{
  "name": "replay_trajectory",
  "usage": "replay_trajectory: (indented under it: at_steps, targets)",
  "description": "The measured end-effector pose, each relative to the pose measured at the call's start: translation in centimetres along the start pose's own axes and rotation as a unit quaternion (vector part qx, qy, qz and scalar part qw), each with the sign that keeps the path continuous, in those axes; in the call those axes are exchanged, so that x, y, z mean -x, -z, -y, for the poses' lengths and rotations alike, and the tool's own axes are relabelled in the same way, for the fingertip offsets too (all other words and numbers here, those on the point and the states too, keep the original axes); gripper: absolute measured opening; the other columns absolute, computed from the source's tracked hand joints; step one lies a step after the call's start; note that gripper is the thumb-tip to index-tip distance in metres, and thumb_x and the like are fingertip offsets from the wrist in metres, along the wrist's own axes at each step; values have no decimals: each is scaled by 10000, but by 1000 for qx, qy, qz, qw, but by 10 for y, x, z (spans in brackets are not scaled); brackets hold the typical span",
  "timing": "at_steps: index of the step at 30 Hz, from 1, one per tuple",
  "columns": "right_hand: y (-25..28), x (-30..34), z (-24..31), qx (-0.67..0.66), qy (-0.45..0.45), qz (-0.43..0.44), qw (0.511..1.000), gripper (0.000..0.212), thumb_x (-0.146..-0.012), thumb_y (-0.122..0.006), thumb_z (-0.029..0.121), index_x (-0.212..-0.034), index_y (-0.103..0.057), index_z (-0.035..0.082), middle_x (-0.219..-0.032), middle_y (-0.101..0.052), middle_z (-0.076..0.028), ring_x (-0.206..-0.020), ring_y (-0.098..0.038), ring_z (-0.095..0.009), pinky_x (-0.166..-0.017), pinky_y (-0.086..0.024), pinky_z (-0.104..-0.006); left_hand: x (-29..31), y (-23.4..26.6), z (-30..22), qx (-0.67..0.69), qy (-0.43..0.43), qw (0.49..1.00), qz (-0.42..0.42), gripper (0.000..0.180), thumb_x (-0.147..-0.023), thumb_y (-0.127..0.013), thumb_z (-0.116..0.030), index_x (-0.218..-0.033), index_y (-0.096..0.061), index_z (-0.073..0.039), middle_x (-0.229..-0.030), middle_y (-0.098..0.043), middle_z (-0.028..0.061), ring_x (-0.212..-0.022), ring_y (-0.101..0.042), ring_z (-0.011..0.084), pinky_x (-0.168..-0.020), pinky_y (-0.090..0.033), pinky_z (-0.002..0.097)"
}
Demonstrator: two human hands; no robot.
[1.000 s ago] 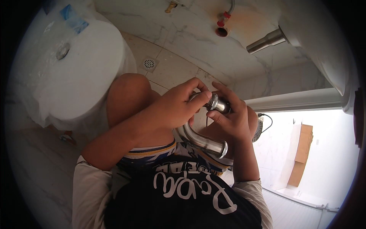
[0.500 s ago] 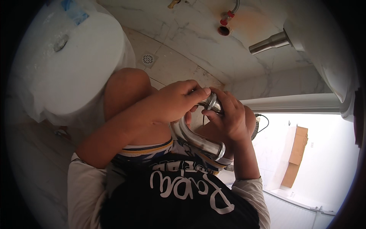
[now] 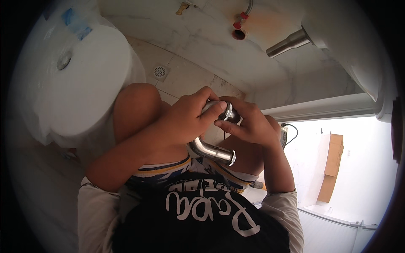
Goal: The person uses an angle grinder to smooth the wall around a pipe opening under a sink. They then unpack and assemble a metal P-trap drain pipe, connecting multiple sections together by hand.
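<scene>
My left hand (image 3: 183,120) and my right hand (image 3: 249,122) both hold a curved chrome drain pipe (image 3: 211,149) above my knees. The left hand wraps the pipe's upper bend, its fingertips on the ringed end (image 3: 228,111). The right hand's fingers pinch that same ringed end from the other side. The pipe's lower open end (image 3: 230,158) sticks out below my hands. Part of the bend is hidden under my left palm.
A white toilet (image 3: 80,80) wrapped in plastic stands at the left. A floor drain (image 3: 160,72) lies beyond my knee. A chrome tailpiece (image 3: 289,43) juts from a white basin (image 3: 354,55) at the upper right. A red valve (image 3: 242,19) and wall outlet (image 3: 238,34) sit on the marble wall.
The view shifted slightly. My hands stayed on the pipe; the fingers of both hands moved around its ringed end, and the pipe's lower end now shows more.
</scene>
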State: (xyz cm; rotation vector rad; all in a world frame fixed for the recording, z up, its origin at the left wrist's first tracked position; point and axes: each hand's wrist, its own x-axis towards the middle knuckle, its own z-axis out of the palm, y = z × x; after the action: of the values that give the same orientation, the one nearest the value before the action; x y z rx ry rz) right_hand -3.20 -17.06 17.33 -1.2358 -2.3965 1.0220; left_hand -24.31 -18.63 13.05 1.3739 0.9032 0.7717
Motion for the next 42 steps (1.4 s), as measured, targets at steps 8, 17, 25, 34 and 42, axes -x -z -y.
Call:
replay_trajectory:
  at_steps: [8,17,25,34,42]
  targets:
    - [-11,10,-8,168,73,-42,982,528,-825,-793,350,-1141,-584,-18,-803,-629,-152,-727,-634,-352,-651,-503,-415,-4,-1,0,41,81,995,44,335,-1045,-521,-342,-1026,-531,-8,-651,-494,-8,-491,-547,79,-455,-505,252]
    - [-17,4,-11,268,127,-56,953,462,-808,-780,296,-1101,-571,5,-869,-617,-144,-849,-619,-335,-766,-510,-421,-12,4,2,139,229,962,50,416,-1016,-550,-435,-989,-545,-20,-717,-540,22,-499,-562,95,-427,-497,243]
    - [-15,11,-8,67,28,-100,992,455,-753,-829,193,-1106,-575,56,-966,-642,-131,-903,-638,-327,-780,-530,-409,-11,-1,-5,99,185,977,37,433,-1011,-559,-434,-999,-558,-2,-690,-538,8,-497,-570,103,-407,-454,242]
    - [-28,10,-20,195,138,-163,957,444,-696,-880,109,-1057,-625,68,-937,-661,-88,-803,-680,-223,-673,-566,-319,-7,2,-1,97,159,982,37,443,-1025,-536,-390,-1022,-586,50,-659,-544,29,-511,-583,119,-439,-482,270]
    - [-30,14,-15,74,82,-165,980,489,-691,-884,139,-1128,-671,81,-899,-654,-87,-779,-667,-229,-657,-548,-342,-6,2,-1,43,156,986,48,392,-1051,-496,-379,-969,-595,-9,-645,-532,-2,-503,-579,101,-426,-453,245]
